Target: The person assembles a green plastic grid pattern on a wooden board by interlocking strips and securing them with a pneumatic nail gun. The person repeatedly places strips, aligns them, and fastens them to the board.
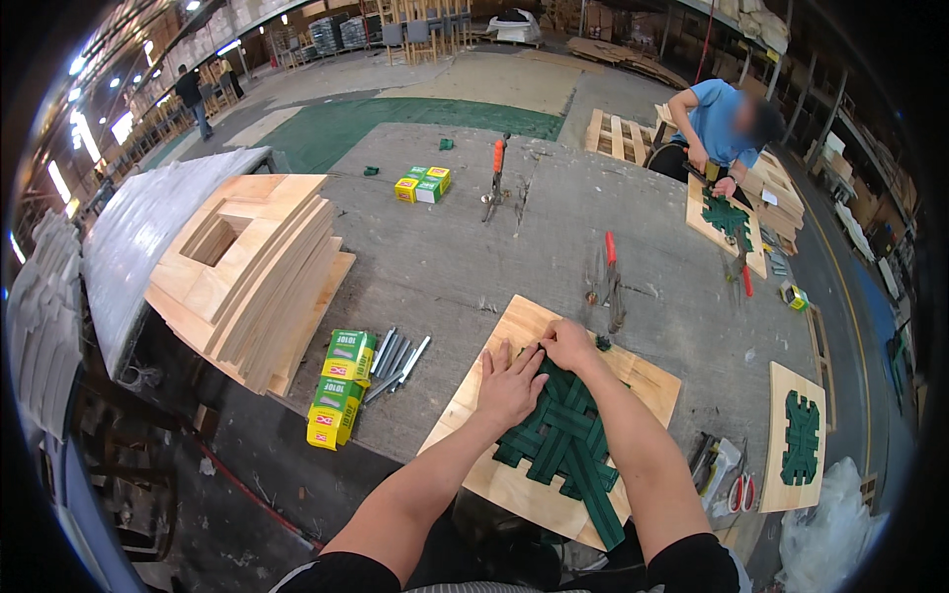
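Note:
In front of me lies a pale wooden board (645,381) with dark green webbing straps (568,425) woven crosswise over its middle. One long strap end (601,509) hangs past the board's near edge. My left hand (511,383) rests flat on the left part of the weave, its fingers stretched out. At the weave's far edge, my right hand (568,346) is closed with its fingertips pinched on a webbing strap, close to the left fingertips. A small green scrap (602,342) sits just right of my right hand.
Left stands a stack of wooden panels (242,267); beside it are green-yellow boxes (338,390) and metal staple strips (395,364). Red-handled tools (612,267) lie beyond the board. Right are scissors (739,492) and a finished webbed panel (796,440). A co-worker in blue (720,124) works across the table.

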`<state>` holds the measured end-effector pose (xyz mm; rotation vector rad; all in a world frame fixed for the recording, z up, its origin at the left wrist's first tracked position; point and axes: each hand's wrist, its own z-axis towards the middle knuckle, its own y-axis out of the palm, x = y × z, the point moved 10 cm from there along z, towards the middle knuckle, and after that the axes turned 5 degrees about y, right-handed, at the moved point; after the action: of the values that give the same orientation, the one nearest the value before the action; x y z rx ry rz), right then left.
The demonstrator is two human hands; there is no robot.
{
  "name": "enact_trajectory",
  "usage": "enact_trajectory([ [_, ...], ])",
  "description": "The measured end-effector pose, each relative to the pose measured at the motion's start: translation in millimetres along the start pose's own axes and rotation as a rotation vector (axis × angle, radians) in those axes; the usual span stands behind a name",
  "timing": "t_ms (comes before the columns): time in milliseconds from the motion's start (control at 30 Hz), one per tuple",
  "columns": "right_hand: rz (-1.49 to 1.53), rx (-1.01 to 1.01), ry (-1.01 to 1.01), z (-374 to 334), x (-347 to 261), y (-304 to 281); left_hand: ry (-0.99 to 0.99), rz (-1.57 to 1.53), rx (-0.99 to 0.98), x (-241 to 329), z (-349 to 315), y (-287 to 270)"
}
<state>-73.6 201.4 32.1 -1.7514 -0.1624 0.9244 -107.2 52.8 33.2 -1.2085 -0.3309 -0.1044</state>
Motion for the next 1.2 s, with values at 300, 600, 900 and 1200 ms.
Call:
enact_trajectory([
  [300,0.289,0.162,0.043,-3.5,25.3,-21.4,-0.047,0.075,-0.073,3.7,8.2,6.8],
  [600,0.585,0.78,0.308,-248.8,203.1,-161.1,-0.108,0.058,-0.142,-2.6,2.3,6.9],
  [900,0.128,0.489,1.033,-423.3,343.8,-131.4,-0.089,0.06,-0.122,5.5,3.0,4.3],
  [1200,0.439,0.598,0.982,-395.3,346.0,-127.6,-0.096,0.044,-0.105,3.3,1.6,0.9],
])
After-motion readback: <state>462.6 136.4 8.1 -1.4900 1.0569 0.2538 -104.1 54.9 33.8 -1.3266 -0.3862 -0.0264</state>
